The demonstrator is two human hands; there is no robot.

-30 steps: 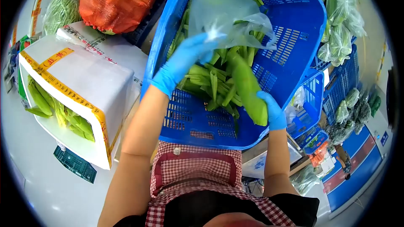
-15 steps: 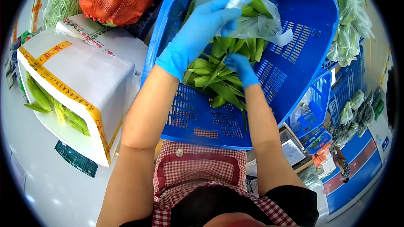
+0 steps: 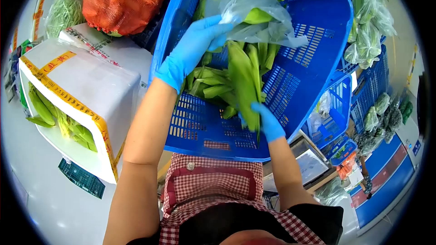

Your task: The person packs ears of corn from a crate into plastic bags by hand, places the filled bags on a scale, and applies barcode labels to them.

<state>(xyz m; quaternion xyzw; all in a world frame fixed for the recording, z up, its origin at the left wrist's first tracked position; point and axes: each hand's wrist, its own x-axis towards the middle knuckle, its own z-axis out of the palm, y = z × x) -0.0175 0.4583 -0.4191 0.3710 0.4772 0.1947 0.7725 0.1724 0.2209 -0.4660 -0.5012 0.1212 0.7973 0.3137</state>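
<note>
A translucent plastic bag (image 3: 261, 0) with green husk inside hangs over the blue crate (image 3: 336, 31). My left hand (image 3: 195, 47), in a blue glove, pinches the bag's edge. Lower down, my gloved right hand (image 3: 269, 122) grips the near end of a long green corn husk (image 3: 243, 79). That husk reaches up toward the bag's underside; whether a cob is inside it I cannot tell. More loose husks (image 3: 211, 81) lie on the crate floor below and to the left. The fingertips of my right hand are partly hidden behind the husk.
At left stands a white foam box (image 3: 91, 70) with green corn (image 3: 43, 106) in its open side. Behind it sits an orange mesh sack (image 3: 127, 4). Bagged greens (image 3: 365, 27) and a smaller blue crate (image 3: 334, 109) are on the right. A person (image 3: 366, 177) is farther off.
My right hand has moved toward me from the husk pile and now holds a long husk lifted from it. My left hand and the bag have shifted slightly left and nearer.
</note>
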